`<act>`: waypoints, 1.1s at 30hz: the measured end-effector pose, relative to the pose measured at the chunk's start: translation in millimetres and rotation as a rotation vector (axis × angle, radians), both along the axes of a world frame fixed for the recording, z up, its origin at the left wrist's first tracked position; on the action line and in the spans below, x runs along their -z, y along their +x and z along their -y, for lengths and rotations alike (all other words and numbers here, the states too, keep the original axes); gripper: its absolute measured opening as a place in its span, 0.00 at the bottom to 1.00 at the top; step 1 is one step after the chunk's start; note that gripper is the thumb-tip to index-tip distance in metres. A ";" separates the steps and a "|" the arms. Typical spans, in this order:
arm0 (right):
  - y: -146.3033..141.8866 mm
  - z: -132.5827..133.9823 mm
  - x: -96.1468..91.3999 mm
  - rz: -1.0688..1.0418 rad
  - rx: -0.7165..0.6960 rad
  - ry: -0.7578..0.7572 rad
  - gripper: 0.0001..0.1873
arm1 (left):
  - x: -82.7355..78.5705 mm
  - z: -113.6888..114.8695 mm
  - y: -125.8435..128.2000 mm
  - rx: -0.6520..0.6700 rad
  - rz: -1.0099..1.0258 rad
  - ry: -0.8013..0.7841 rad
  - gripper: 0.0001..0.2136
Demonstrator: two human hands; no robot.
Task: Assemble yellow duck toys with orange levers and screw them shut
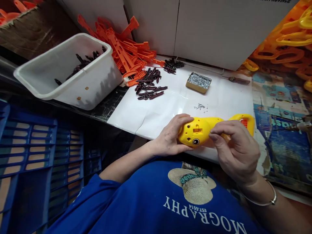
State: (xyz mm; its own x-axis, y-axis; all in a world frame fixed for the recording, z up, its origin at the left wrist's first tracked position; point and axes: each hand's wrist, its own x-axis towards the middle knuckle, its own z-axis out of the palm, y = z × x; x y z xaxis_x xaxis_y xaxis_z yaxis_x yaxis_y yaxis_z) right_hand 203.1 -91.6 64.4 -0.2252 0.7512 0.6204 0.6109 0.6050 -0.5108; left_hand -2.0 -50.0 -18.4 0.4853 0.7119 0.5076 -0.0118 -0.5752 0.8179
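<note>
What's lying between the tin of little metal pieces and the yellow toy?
A small, loose scatter of silvery metal pieces lies between the tin and the yellow toy, on the white sheet; the head view shows it.

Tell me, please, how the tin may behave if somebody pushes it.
The tin looks heavy for its size, being full of small metal parts. Low and broad, it would probably slide rather than tip. A hard push might spill some parts, because its top is open.
</note>
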 end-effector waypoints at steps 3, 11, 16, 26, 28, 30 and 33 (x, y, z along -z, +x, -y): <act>3.5 6.8 3.2 -0.058 -0.003 0.023 0.11 | -1.5 0.9 -0.5 0.000 0.034 -0.038 0.40; 5.3 10.7 4.6 -0.020 -0.055 0.048 0.12 | -6.4 2.2 -2.1 -0.027 0.096 -0.029 0.40; -0.6 5.4 8.7 0.054 -0.115 0.031 0.11 | -2.8 3.5 -0.2 -0.051 0.075 0.013 0.39; -2.6 5.5 12.4 0.033 -0.086 0.042 0.12 | -2.6 2.8 -0.1 -0.042 0.118 0.021 0.39; -3.8 4.8 12.2 0.053 -0.072 0.051 0.12 | -1.2 2.2 0.3 -0.049 0.093 0.026 0.40; -5.8 3.5 12.4 0.070 -0.067 0.053 0.12 | 0.0 1.6 0.5 -0.052 0.068 0.039 0.40; -9.9 0.6 13.0 0.086 -0.071 0.036 0.11 | 0.1 1.1 0.5 -0.067 0.050 0.067 0.40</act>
State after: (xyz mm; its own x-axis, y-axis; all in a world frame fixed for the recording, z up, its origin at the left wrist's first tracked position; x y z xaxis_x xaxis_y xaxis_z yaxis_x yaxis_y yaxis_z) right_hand 193.2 -92.1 51.3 -0.3305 0.7089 0.6230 0.6064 0.6653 -0.4354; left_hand -1.5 -51.0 -18.5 0.4110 0.7057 0.5772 -0.0114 -0.6291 0.7772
